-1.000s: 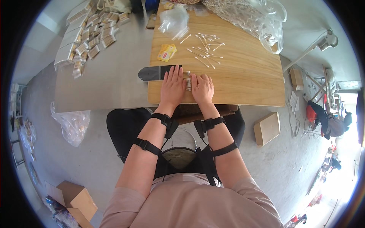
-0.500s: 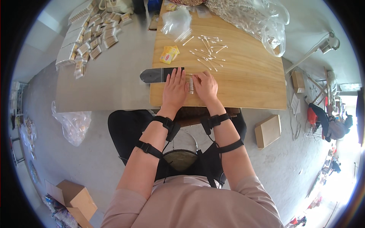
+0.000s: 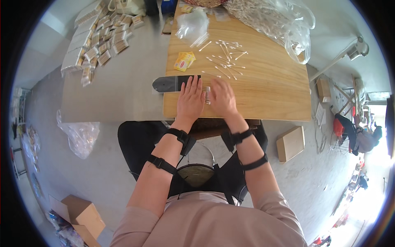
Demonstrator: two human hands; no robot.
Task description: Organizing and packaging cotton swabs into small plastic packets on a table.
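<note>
My left hand [image 3: 190, 100] lies flat with its fingers stretched out, the fingertips over the end of a dark flat strip with a rounded left end [image 3: 166, 84]. Beside that palm is a tight row of cotton swabs [image 3: 207, 95], partly hidden by the hand. Just to the right of the row is my right hand [image 3: 223, 98], its fingers bent and smeared by motion; whether anything is between them does not show. Farther back lie several loose cotton swabs [image 3: 225, 59], and one lone swab [image 3: 210, 74] rests right before the right fingertips.
Yellow cards [image 3: 184, 61] and a clear plastic bag [image 3: 192, 26] lie on the wooden board [image 3: 271, 90]. A large clear bag full of swabs [image 3: 271, 22] stands at the back right. Many small packs [image 3: 105, 39] are heaped on the metal tabletop [image 3: 119, 86] at the left.
My right hand has shifted slightly, its fingertips moving from the top of the swab row and blurring. The left hand stays flat in place. The whole view has shifted a little.
</note>
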